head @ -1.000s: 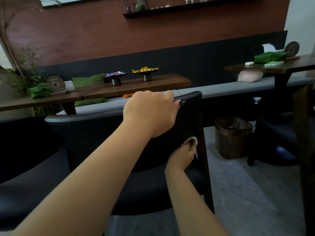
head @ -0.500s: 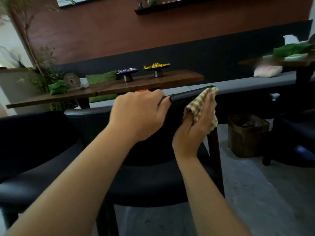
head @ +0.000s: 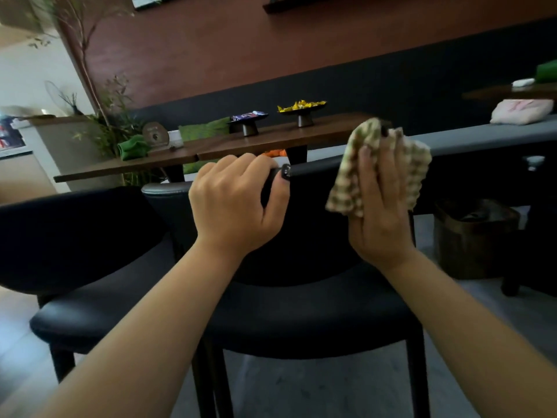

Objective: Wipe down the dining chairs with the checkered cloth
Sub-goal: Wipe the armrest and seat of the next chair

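Observation:
A black dining chair (head: 301, 309) stands right in front of me, its backrest facing away. My left hand (head: 235, 203) grips the top rail of the backrest near its middle. My right hand (head: 381, 206) holds the beige-and-brown checkered cloth (head: 355, 173) against the right end of the same rail, fingers stretched up over the cloth. The cloth drapes over the rail's top corner. A second black chair (head: 75, 236) stands close at the left.
A long wooden table (head: 211, 149) with two black pedestal dishes (head: 301, 111) of sweets and green cushions lies beyond the chair. A grey bench (head: 482, 134) runs along the dark wall. A brown waste bin (head: 476, 236) sits on the floor at the right.
My right hand rose with the cloth from low on the backrest's right side up to the top rail's right end. My left hand kept its grip on the rail.

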Action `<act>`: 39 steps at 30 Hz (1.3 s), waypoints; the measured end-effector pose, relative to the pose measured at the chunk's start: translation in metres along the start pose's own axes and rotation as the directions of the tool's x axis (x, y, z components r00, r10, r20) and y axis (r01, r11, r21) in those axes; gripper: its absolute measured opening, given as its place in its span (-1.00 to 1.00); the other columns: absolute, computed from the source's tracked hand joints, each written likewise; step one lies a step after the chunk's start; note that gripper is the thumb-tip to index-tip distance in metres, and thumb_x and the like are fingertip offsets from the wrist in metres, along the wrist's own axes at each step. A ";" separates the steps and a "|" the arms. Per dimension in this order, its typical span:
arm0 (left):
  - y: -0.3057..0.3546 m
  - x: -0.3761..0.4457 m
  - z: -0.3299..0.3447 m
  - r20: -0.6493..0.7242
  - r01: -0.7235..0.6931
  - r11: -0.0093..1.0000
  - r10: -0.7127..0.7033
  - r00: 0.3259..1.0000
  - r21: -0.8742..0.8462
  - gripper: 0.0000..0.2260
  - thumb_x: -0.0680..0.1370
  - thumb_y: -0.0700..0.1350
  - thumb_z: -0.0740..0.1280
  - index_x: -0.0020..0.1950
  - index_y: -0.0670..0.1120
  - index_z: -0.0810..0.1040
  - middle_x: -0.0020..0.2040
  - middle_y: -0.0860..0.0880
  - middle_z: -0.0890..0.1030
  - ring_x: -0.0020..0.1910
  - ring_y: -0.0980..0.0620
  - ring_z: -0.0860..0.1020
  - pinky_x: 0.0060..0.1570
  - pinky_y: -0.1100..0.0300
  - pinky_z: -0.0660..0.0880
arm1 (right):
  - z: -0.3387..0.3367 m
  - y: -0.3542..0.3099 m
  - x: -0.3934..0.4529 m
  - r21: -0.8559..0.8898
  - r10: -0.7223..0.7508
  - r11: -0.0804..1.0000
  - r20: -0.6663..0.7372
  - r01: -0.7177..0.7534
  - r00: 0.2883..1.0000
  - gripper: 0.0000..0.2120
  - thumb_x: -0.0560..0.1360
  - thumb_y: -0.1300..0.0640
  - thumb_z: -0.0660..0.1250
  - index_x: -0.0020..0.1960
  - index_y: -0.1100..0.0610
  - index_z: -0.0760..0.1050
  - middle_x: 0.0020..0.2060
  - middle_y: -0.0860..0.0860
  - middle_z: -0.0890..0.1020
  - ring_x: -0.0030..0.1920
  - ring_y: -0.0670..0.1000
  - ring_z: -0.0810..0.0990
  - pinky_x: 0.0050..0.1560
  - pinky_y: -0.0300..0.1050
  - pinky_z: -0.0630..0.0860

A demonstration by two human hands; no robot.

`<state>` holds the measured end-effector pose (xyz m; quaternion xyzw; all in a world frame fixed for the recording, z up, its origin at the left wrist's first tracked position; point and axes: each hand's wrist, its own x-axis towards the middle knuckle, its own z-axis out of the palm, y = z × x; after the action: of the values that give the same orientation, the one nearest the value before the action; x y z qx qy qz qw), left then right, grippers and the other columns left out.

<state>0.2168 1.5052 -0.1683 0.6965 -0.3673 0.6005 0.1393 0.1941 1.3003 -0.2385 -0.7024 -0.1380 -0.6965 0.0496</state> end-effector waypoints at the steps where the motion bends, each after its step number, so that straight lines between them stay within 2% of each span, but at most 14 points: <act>1: 0.000 0.000 0.001 -0.015 -0.005 1.000 0.005 1.000 0.006 -0.67 0.62 -0.02 0.16 -0.20 -0.12 0.62 -0.36 -0.02 0.56 -0.41 -0.04 0.48 -0.38 0.11 0.28 | 0.004 -0.008 -0.005 0.003 -0.044 0.999 0.003 0.044 0.999 -0.38 0.60 0.13 0.13 0.56 0.14 -0.08 0.54 0.09 -0.07 0.49 0.29 -0.04 0.47 0.25 -0.07; 6: -0.001 0.000 0.003 -0.062 -0.005 1.000 0.005 0.998 -0.004 -0.68 0.61 -0.05 0.17 -0.21 -0.12 0.61 -0.37 -0.03 0.56 -0.41 -0.05 0.47 -0.35 0.14 0.23 | 0.018 -0.037 -0.039 -0.037 -0.211 0.976 0.117 0.216 0.971 -0.36 0.52 0.16 0.21 0.54 0.09 0.06 0.56 0.03 -0.08 0.53 0.24 -0.07 0.34 0.41 0.19; 11: 0.000 -0.001 0.005 -0.102 -0.007 1.000 0.009 0.995 0.016 -0.67 0.61 -0.07 0.16 -0.26 -0.13 0.58 -0.41 -0.03 0.51 -0.44 -0.05 0.43 -0.35 0.15 0.18 | 0.006 -0.014 -0.031 -0.076 -0.315 0.941 0.152 0.328 0.937 -0.39 0.53 0.19 0.19 0.52 0.08 0.07 0.56 0.01 -0.10 0.54 0.17 -0.08 0.45 0.25 0.05; 14: 0.000 0.000 0.006 -0.127 -0.014 1.000 0.016 0.992 0.018 -0.66 0.61 -0.07 0.15 -0.26 -0.13 0.59 -0.41 -0.02 0.50 -0.45 -0.03 0.42 -0.34 0.17 0.17 | -0.001 -0.007 -0.020 0.002 0.007 1.000 0.063 -0.007 0.998 -0.43 0.59 0.16 0.12 0.55 0.14 0.01 0.54 0.10 -0.03 0.52 0.23 -0.04 0.48 0.23 -0.04; 16: -0.001 0.000 0.006 -0.135 -0.013 1.000 0.016 0.991 0.020 -0.67 0.61 -0.07 0.16 -0.25 -0.12 0.59 -0.41 -0.02 0.50 -0.45 -0.03 0.43 -0.32 0.18 0.15 | 0.003 -0.023 -0.017 0.108 0.269 0.957 0.007 -0.269 0.963 -0.50 0.61 0.18 0.10 0.49 0.28 0.06 0.48 0.26 0.09 0.49 0.32 0.02 0.49 0.24 -0.07; 19: 0.000 -0.001 0.007 -0.138 -0.015 1.000 0.017 0.990 0.014 -0.68 0.60 -0.08 0.17 -0.24 -0.13 0.60 -0.41 -0.02 0.51 -0.44 -0.04 0.44 -0.31 0.18 0.15 | 0.014 -0.049 -0.021 0.334 0.638 0.738 -0.062 -0.586 0.768 -0.47 0.59 0.18 0.11 0.51 0.25 0.06 0.51 0.15 0.05 0.53 0.18 0.00 0.50 0.25 -0.05; 22: -0.001 -0.001 0.008 -0.138 -0.017 1.000 0.020 0.990 0.023 -0.69 0.60 -0.09 0.17 -0.25 -0.13 0.59 -0.42 -0.02 0.50 -0.44 -0.04 0.43 -0.31 0.17 0.14 | 0.024 -0.059 -0.020 0.566 0.936 0.315 -0.053 -0.762 0.347 -0.43 0.56 0.14 0.07 0.55 0.07 0.04 0.55 0.00 0.01 0.54 -0.05 -0.03 0.52 0.16 -0.01; 23: -0.001 -0.001 0.008 -0.139 -0.019 1.000 0.022 0.990 0.025 -0.70 0.59 -0.09 0.17 -0.26 -0.13 0.59 -0.41 -0.03 0.50 -0.44 -0.04 0.43 -0.31 0.17 0.14 | 0.027 -0.064 -0.022 0.573 0.957 0.265 -0.061 -0.776 0.282 -0.43 0.56 0.15 0.06 0.55 0.06 0.03 0.55 -0.01 0.01 0.54 -0.07 -0.04 0.52 0.14 -0.01; 25: -0.002 -0.001 0.008 -0.136 -0.023 0.999 0.026 0.990 0.022 -0.70 0.59 -0.09 0.18 -0.26 -0.13 0.58 -0.41 -0.03 0.50 -0.44 -0.05 0.42 -0.33 0.16 0.16 | 0.035 -0.086 -0.030 0.511 0.943 0.318 -0.081 -0.798 0.324 -0.42 0.58 0.18 0.06 0.56 0.09 -0.01 0.56 0.01 -0.03 0.55 -0.05 -0.09 0.52 0.15 -0.05; 29: -0.002 -0.002 0.007 -0.118 -0.019 1.000 0.020 0.993 0.009 -0.70 0.60 -0.09 0.17 -0.26 -0.14 0.57 -0.41 -0.04 0.51 -0.44 -0.05 0.42 -0.36 0.11 0.21 | 0.043 -0.128 -0.068 0.328 0.779 0.600 -0.030 -0.730 0.627 -0.42 0.58 0.25 0.11 0.54 0.16 -0.03 0.55 0.12 -0.07 0.55 0.12 -0.11 0.52 0.11 -0.14; 31: 0.000 -0.002 0.006 -0.112 -0.018 1.000 0.018 0.994 0.002 -0.71 0.60 -0.09 0.18 -0.25 -0.13 0.57 -0.40 -0.04 0.52 -0.42 -0.05 0.42 -0.35 0.11 0.22 | 0.040 -0.115 -0.081 0.328 0.775 0.600 -0.014 -0.730 0.631 -0.39 0.57 0.31 0.14 0.54 0.10 -0.02 0.54 0.08 -0.05 0.55 0.08 -0.08 0.53 0.08 -0.10; 32: 0.000 -0.002 0.005 -0.110 -0.018 1.000 0.018 0.994 -0.001 -0.71 0.60 -0.09 0.19 -0.25 -0.13 0.57 -0.39 -0.03 0.52 -0.42 -0.05 0.43 -0.33 0.12 0.22 | 0.038 -0.105 -0.081 0.386 0.839 0.505 -0.009 -0.772 0.545 -0.38 0.58 0.31 0.13 0.54 0.04 -0.02 0.55 0.04 -0.02 0.55 0.02 -0.04 0.53 0.02 -0.06; 36: 0.000 -0.002 0.005 -0.103 -0.007 1.000 0.006 0.995 -0.007 -0.71 0.60 -0.08 0.19 -0.25 -0.12 0.58 -0.39 -0.03 0.52 -0.42 -0.03 0.43 -0.32 0.13 0.22 | 0.033 -0.072 -0.063 0.673 0.974 -0.227 0.153 -0.703 -0.169 -0.48 0.60 0.21 0.06 0.50 -0.16 0.17 0.39 -0.13 0.39 0.36 -0.08 0.39 0.42 -0.06 0.28; 39: -0.001 -0.002 0.006 -0.110 -0.004 1.000 0.002 0.994 -0.020 -0.70 0.60 -0.07 0.19 -0.25 -0.12 0.59 -0.39 -0.02 0.53 -0.43 -0.02 0.42 -0.34 0.13 0.23 | 0.032 -0.082 -0.059 0.650 0.927 -0.372 0.228 -0.662 -0.297 -0.52 0.59 0.19 0.06 0.43 -0.18 0.31 0.23 -0.11 0.53 0.20 -0.05 0.52 0.33 0.02 0.40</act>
<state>0.2217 1.5025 -0.1716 0.6604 -0.3662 0.6344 0.1652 0.2037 1.3795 -0.3074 -0.2972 0.2772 -0.4358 0.8031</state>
